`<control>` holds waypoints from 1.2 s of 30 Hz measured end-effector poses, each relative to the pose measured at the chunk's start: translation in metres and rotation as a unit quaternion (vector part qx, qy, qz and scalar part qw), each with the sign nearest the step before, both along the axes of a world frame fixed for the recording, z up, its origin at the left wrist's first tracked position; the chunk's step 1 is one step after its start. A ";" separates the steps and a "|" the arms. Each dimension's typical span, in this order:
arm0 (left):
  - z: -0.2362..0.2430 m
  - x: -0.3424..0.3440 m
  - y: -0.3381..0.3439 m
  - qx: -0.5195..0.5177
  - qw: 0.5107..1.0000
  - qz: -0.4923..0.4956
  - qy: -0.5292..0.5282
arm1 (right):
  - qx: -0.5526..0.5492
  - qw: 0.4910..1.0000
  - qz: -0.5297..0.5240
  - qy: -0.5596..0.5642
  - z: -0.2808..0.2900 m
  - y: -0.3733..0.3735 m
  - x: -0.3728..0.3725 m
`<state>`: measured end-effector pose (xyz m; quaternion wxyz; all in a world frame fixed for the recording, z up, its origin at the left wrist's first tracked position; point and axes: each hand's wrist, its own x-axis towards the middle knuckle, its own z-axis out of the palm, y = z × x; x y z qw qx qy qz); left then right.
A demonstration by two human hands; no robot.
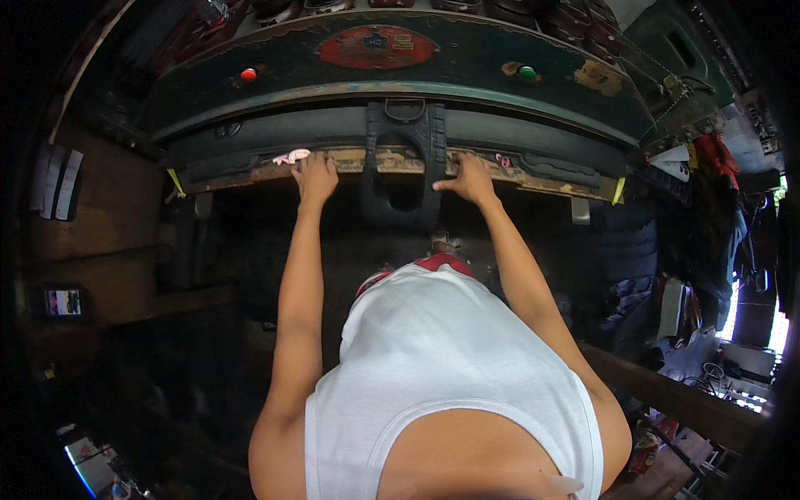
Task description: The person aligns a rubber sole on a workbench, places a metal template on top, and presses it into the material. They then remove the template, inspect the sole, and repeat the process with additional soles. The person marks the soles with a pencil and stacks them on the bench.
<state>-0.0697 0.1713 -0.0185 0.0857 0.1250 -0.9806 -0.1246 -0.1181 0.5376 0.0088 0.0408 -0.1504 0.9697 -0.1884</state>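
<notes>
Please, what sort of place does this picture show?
Probably a workshop: a worn dark-green panel has a red button and a green button, and a holed black piece hangs over a wooden ledge.

The holed piece (437, 162) is black. The panel (467, 68) is dark green, patched tan at right, its oval (358, 50) red with a blue centre. The left button (248, 75) is red, the right button (527, 73) green. The ledge (349, 162) is mottled brown, the ties (618, 191) yellow. The scrap (294, 156) is pink and white, the top (467, 350) white, the shorts (446, 262) red.
</notes>
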 end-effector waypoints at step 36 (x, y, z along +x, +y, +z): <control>0.027 -0.132 0.127 0.549 0.788 0.156 0.229 | -0.311 0.925 0.096 -0.198 0.151 -0.053 -0.201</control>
